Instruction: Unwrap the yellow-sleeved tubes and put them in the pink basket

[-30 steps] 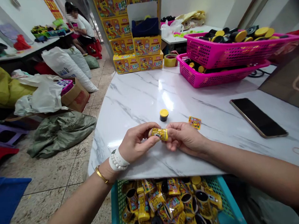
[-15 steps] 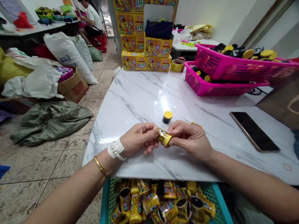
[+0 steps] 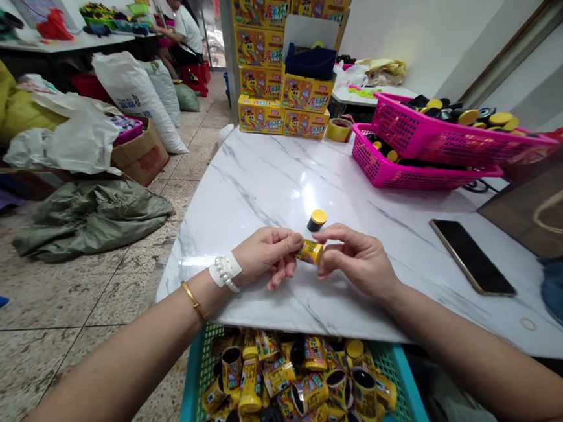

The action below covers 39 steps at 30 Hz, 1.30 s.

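Note:
My left hand [image 3: 276,254] pinches a small yellow cup with a printed, shiny label [image 3: 309,252] by its left end, just above the table. Beside the cup's right end is my right hand [image 3: 351,257], thumb and index finger apart; whether a fingertip touches the cup I cannot tell. Just beyond the hands stands a small black cup with a yellow lid [image 3: 316,220], slightly tilted in view. Below the table edge, a teal basket [image 3: 408,383] holds several yellow labelled cups [image 3: 279,375], some showing dark open ends.
On the white marbled table [image 3: 260,186] lie a phone [image 3: 473,257] and a tape roll [image 3: 338,130]. Two pink baskets [image 3: 416,129] of black and yellow parts are stacked at the right. Yellow printed boxes [image 3: 259,83] rise at the back. A person [image 3: 184,33] sits far off.
My right hand's fingers have parted from their pinch on the cup. My left hand keeps hold of it, and the cup has turned slightly. The view has shifted a little.

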Each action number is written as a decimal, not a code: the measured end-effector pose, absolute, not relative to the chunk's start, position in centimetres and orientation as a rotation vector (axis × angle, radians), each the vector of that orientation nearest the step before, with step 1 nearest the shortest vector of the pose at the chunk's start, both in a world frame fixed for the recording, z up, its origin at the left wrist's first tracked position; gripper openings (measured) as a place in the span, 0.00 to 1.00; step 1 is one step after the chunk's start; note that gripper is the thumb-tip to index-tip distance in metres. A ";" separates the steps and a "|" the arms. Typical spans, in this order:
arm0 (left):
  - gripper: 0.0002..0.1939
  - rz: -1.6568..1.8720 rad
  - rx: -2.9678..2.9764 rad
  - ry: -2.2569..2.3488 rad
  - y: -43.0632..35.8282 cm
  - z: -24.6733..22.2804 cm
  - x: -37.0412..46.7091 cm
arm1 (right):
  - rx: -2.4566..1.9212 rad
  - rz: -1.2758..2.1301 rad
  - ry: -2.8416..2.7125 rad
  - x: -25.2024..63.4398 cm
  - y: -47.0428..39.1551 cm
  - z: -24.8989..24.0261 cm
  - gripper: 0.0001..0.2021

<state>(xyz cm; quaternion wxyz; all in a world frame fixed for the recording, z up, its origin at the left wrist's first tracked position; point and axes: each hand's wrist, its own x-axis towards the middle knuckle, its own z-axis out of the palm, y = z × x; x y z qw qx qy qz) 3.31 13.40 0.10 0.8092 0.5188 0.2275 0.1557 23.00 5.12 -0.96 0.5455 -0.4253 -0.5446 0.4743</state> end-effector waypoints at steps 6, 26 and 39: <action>0.24 0.263 1.108 0.491 13.2 0.1 3.5 | -0.954 0.997 -1.374 22.4 4.6 -0.4 0.07; 0.20 0.306 1.787 0.391 3.2 0.8 -1.4 | -0.733 1.938 -0.687 20.4 -4.2 -1.7 0.14; 0.16 0.536 1.335 0.689 -0.3 -0.7 1.9 | -0.841 1.618 -0.930 21.2 -7.1 -0.8 0.15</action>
